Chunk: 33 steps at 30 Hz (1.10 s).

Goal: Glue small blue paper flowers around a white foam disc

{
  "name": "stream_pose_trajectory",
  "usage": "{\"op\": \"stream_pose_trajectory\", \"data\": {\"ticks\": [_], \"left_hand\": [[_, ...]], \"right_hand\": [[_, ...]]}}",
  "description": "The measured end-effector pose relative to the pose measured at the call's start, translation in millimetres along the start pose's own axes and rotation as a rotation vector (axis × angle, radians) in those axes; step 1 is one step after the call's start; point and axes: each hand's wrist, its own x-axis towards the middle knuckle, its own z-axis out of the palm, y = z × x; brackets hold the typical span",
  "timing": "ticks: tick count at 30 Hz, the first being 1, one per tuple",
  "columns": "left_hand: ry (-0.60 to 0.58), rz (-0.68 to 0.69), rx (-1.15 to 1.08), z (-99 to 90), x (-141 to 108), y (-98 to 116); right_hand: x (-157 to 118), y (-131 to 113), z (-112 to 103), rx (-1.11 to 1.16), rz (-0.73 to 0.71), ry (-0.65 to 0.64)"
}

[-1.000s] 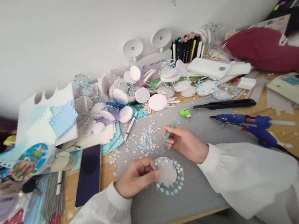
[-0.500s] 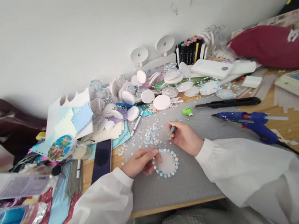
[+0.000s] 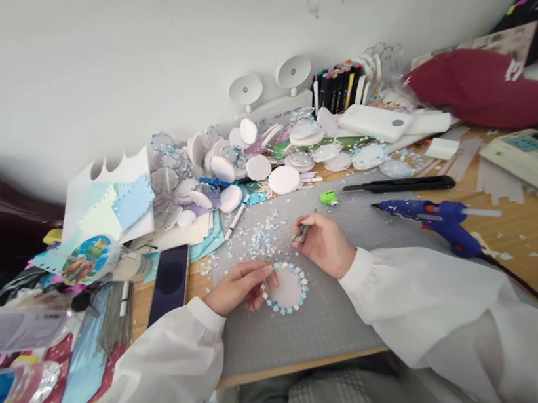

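Observation:
My left hand [image 3: 241, 286] pinches the left rim of a round translucent disc [image 3: 289, 287], which is edged with small blue and white stars. Between the thumb and fingers of my right hand [image 3: 324, 242] is a pair of teal tweezers [image 3: 300, 237], its tips pointing down and left, a little above the disc's upper right edge. A pile of loose blue and white paper stars [image 3: 260, 239] lies just beyond the disc on the grey cutting mat [image 3: 312, 344].
White discs [image 3: 284, 179] and starred rings are heaped along the wall. A blue glue gun [image 3: 429, 213], a black cutter knife [image 3: 398, 186] and a small green object [image 3: 329, 198] lie to the right. A phone [image 3: 169, 282] and paper sheets [image 3: 134, 202] are on the left.
The view has shifted slightly, so most things appear a little further left. My right hand has turned somewhat, and the tweezers' two arms now show. My left hand keeps its hold on the disc.

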Motion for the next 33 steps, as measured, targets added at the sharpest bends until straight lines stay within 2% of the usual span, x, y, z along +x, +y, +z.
{"op": "stream_pose_trajectory", "data": {"ticks": [11,21,24,29,33], "left_hand": [[-0.058,-0.037,0.026,-3.9,1.8,4.0],[-0.092,0.014,0.043,-3.7,-0.6,-1.2],[-0.112,0.028,0.066,-3.4,-0.9,-2.5],[-0.143,0.042,0.096,-2.4,0.0,-5.2],[-0.16,0.062,0.085,0.1,-0.3,-5.9]], "right_hand": [[-5.8,6.1,4.7,0.032,-0.036,0.024],[-6.5,8.9,5.2,-0.082,-0.118,-0.025],[-4.6,10.6,4.7,-0.125,-0.205,-0.032],[-8.2,9.4,6.3,-0.196,-0.44,-0.04],[-16.1,8.7,-0.7,-0.377,-0.614,-0.057]]}}
